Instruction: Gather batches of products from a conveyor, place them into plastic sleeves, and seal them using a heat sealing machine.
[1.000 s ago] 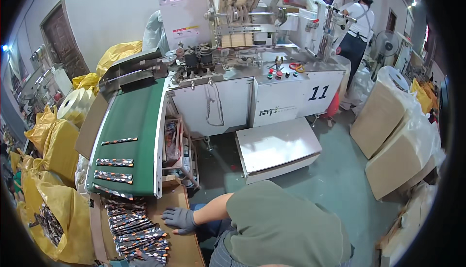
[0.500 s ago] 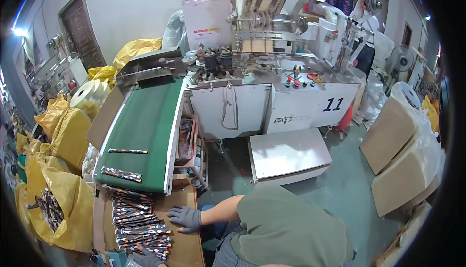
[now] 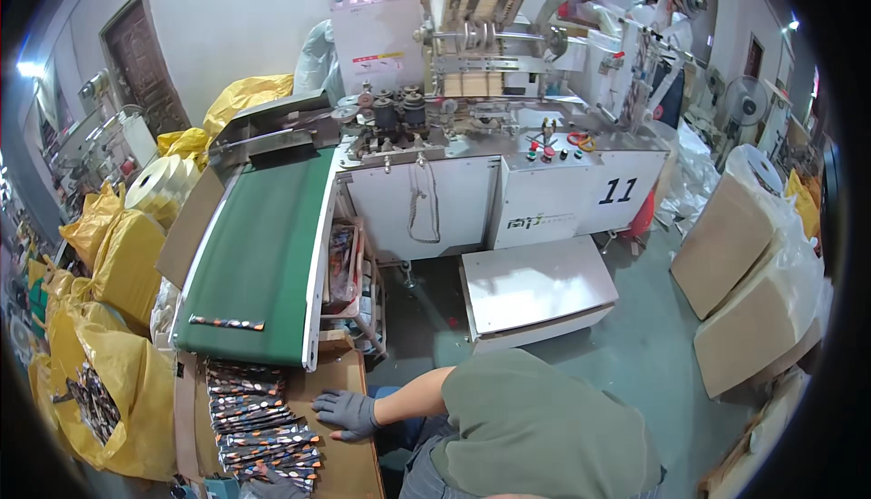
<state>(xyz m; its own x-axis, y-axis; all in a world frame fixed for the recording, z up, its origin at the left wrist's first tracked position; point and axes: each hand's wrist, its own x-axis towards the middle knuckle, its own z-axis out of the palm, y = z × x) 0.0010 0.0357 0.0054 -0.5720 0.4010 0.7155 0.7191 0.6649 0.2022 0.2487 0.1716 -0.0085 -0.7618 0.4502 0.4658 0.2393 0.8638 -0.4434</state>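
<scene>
A row of slim patterned stick packets (image 3: pixel 249 408), dark with orange and white spots, lies stacked in an open cardboard box (image 3: pixel 349 367). My right hand (image 3: pixel 347 414), in a grey glove, rests flat on the cardboard just right of the row, fingers spread and holding nothing. At the lower edge my left hand (image 3: pixel 272 483), also gloved in grey, touches the near end of the row. Its visible fingers are stretched out over the packets; the rest is partly cut off. A single stick packet (image 3: pixel 227 323) lies crosswise near the low end of the green conveyor belt (image 3: pixel 263 236).
The packing machine (image 3: pixel 417 200) with its control screen stands behind the belt. An open yellow sack (image 3: pixel 136 408) of packets is at the left. A white metal box (image 3: pixel 540 286) sits on the floor, and wrapped cardboard (image 3: pixel 726 236) stands at the right.
The lower of two packets has left the belt's end, and the other has travelled down toward it. My left hand has shifted slightly down; my right hand stays on the cardboard.
</scene>
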